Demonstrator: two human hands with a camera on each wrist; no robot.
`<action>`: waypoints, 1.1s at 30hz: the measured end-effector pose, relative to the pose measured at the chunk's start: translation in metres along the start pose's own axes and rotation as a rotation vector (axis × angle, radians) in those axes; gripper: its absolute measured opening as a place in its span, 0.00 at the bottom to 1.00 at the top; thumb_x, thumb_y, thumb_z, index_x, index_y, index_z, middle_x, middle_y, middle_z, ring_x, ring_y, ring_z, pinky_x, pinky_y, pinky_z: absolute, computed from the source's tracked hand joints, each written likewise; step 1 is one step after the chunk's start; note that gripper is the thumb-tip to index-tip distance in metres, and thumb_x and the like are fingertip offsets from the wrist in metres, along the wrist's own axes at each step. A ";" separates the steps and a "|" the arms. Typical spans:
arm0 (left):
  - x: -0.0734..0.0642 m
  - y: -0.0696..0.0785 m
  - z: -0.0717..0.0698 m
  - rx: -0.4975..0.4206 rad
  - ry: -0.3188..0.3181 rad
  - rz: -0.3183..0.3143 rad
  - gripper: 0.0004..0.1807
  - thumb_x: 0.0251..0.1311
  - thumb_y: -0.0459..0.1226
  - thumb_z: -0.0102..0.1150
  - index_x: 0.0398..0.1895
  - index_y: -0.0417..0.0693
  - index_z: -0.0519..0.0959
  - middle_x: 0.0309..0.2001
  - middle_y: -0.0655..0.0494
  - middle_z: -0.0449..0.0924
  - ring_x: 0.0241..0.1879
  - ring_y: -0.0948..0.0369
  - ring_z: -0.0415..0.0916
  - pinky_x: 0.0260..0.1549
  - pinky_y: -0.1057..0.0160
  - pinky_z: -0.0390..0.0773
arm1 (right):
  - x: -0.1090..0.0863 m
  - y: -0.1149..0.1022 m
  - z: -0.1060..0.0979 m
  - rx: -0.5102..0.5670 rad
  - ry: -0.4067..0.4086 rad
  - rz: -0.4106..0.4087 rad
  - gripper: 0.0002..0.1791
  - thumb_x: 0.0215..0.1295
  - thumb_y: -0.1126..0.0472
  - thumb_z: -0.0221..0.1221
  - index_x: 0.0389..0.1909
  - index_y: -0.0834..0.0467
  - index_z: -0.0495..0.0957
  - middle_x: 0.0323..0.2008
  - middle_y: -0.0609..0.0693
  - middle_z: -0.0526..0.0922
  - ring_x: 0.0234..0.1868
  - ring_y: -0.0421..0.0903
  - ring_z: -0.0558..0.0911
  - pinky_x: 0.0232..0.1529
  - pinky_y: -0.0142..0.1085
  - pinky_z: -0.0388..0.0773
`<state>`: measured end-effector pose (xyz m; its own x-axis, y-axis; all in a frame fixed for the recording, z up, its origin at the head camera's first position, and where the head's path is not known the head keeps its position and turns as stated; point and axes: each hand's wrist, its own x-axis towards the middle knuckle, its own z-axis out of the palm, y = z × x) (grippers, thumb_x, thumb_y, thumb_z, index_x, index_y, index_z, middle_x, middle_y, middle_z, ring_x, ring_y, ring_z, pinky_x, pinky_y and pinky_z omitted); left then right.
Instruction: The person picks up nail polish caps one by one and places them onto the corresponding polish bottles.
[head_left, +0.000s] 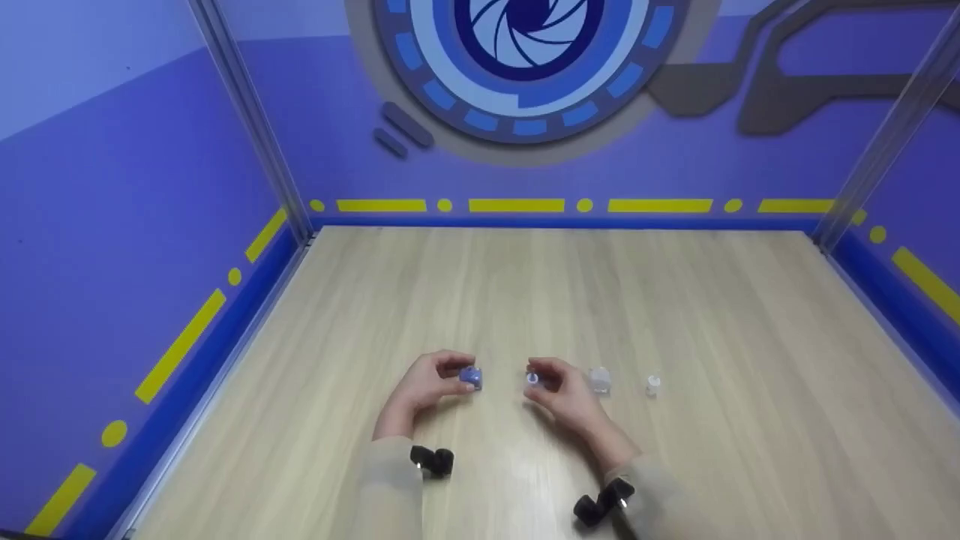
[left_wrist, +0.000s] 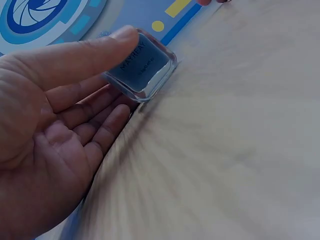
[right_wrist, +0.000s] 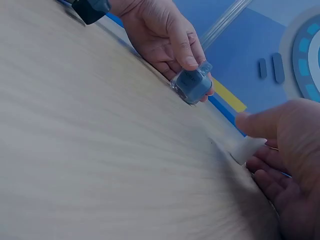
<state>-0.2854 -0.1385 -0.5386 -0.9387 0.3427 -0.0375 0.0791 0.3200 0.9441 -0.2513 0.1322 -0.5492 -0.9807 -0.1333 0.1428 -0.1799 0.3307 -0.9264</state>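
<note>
Blue square glass bottle, white tapered plastic cap, beige wood-grained tabletop; yellow dashes and dots line the violet-blue wall at twelve o'clock.

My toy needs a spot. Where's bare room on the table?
It's crowded where the left hand holds a blue nail polish bottle, the right hand holds a white cap, and a clear bottle and a loose cap sit to its right. Bare wooden table stretches from them to the back wall, and right of the loose cap.
</note>
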 end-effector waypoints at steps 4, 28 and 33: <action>0.001 0.002 -0.001 0.006 -0.005 0.005 0.27 0.56 0.29 0.73 0.61 0.39 0.80 0.60 0.41 0.83 0.62 0.46 0.79 0.67 0.49 0.76 | 0.002 0.000 -0.001 -0.020 0.029 0.027 0.23 0.58 0.69 0.70 0.55 0.67 0.81 0.51 0.61 0.86 0.52 0.56 0.85 0.58 0.44 0.84; 0.002 0.004 0.009 0.091 0.092 0.018 0.15 0.56 0.31 0.72 0.47 0.44 0.86 0.50 0.48 0.87 0.52 0.55 0.82 0.62 0.51 0.79 | 0.005 0.004 0.001 -0.113 0.058 -0.018 0.12 0.59 0.67 0.70 0.45 0.60 0.86 0.44 0.57 0.89 0.50 0.55 0.87 0.60 0.50 0.83; 0.005 0.010 0.025 0.036 0.062 0.045 0.16 0.57 0.32 0.72 0.49 0.40 0.84 0.49 0.45 0.87 0.50 0.54 0.83 0.59 0.54 0.82 | 0.006 -0.008 -0.001 -0.067 0.029 0.015 0.11 0.63 0.66 0.68 0.46 0.60 0.86 0.45 0.56 0.90 0.49 0.52 0.88 0.58 0.46 0.85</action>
<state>-0.2812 -0.1113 -0.5374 -0.9528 0.3025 0.0265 0.1329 0.3373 0.9320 -0.2559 0.1294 -0.5403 -0.9849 -0.1007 0.1405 -0.1692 0.3945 -0.9032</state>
